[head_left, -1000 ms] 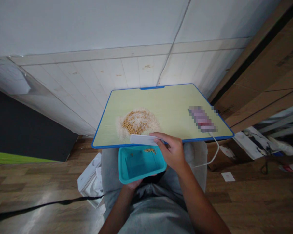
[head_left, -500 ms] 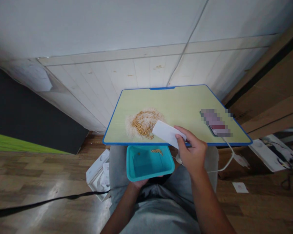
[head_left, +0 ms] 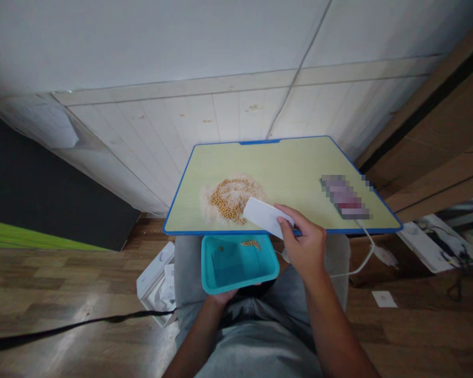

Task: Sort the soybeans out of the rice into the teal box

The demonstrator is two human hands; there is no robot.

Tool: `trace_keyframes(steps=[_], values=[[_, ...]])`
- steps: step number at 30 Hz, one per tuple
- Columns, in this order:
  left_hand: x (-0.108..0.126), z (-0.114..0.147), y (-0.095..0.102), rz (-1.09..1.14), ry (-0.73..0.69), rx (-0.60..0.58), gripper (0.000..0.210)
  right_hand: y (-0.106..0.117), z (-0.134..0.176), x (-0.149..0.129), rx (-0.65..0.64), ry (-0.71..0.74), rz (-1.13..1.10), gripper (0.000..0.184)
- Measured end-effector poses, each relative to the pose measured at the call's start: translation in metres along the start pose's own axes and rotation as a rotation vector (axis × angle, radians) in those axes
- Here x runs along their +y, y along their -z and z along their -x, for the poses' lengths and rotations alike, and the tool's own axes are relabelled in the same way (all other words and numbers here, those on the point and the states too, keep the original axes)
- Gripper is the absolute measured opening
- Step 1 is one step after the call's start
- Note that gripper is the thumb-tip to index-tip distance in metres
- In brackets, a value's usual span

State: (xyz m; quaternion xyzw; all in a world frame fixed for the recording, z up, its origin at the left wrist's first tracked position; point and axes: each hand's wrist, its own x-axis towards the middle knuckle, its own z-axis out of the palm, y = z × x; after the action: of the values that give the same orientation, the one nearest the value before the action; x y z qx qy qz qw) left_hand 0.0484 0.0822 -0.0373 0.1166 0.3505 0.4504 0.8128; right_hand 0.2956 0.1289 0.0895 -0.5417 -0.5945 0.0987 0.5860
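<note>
In my right hand (head_left: 305,241) is a flat white plastic scraper (head_left: 265,216), pinched between thumb and fingers. Its far end meets the right front edge of a pile of soybeans (head_left: 226,209) mixed with pale rice-like grains (head_left: 242,190) on the light green table (head_left: 291,163). My left hand (head_left: 224,297) supports a teal plastic tub (head_left: 240,283) from below, just under the table's front edge; most of its fingers are hidden beneath the tub. A short row of beans (head_left: 251,244) lies inside, with a few more at the left.
A phone (head_left: 345,197), partly pixelated, lies at the table's right with a white cable (head_left: 368,254) trailing off the front. Cardboard boxes (head_left: 429,147) stand to the right. An opened white box (head_left: 157,278) sits on the floor at left, near a black strap (head_left: 114,318).
The whole view has shifted slightly, so everything appears a little further left. The scraper stays at the pile's edge and the tub remains under the table's rim.
</note>
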Motion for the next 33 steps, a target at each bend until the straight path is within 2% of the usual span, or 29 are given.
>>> trace_keyframes(steps=[6,18,25,29,33], values=[[0.0069,0.0027,-0.0037,-0.127,0.02,-0.051,0.08,0.0003,-0.0009,0.0006,-0.002,-0.015,-0.034,0.029],[0.0049,0.0025,-0.0087,0.03,0.039,-0.007,0.065,0.002,-0.0001,-0.003,-0.047,-0.016,-0.052,0.029],[0.0045,0.0029,-0.0049,0.009,0.045,0.041,0.07,0.0044,0.0018,-0.0032,-0.057,-0.041,-0.054,0.03],[0.0044,0.0022,-0.0048,0.014,0.033,0.026,0.076,0.0051,0.002,-0.0029,-0.078,-0.047,-0.069,0.029],[0.0075,0.0027,-0.0082,0.022,0.037,0.031,0.07,0.0049,0.0016,-0.0036,-0.07,-0.032,-0.095,0.029]])
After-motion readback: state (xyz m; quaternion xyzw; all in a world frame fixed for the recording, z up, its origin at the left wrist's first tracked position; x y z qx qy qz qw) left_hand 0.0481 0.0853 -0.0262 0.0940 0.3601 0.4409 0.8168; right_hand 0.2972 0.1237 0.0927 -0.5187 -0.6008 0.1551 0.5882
